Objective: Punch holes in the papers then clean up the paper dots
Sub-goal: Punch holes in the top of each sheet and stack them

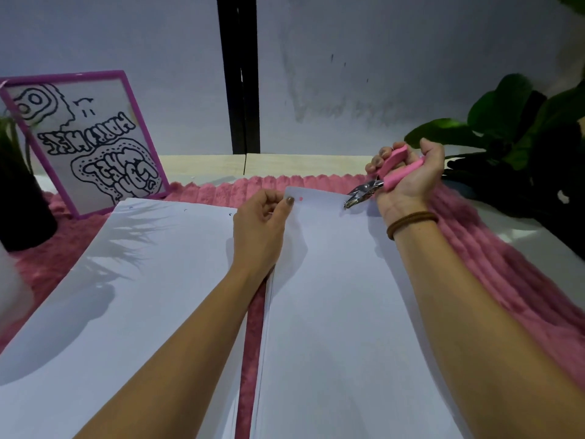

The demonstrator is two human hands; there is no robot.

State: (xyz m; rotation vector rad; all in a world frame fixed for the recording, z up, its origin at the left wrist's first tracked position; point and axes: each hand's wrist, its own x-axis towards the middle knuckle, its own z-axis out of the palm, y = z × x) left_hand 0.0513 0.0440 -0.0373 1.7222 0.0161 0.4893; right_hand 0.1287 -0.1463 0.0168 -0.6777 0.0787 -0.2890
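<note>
— Where is there room?
— Between the left hand [259, 223] and the right hand [408, 175], above the flat papers [332, 296]. Only the hole punch [380, 182] pokes its metal nose in from the right hand.
— Left of the left hand?
— Open over the second stack [142, 280], then the leaning pink frame [85, 144] and a dark pot [22, 210] block.
— Right of the right hand?
— Plant leaves [522, 137] crowd close.

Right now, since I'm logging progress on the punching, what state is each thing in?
Right sheet, one hole showing near the top, corner pinched by left hand.
Punch, gripped by right hand, head at that sheet's top edge.
Left stack, lying flat on mat.
Frame, propped up, leaning.
</note>
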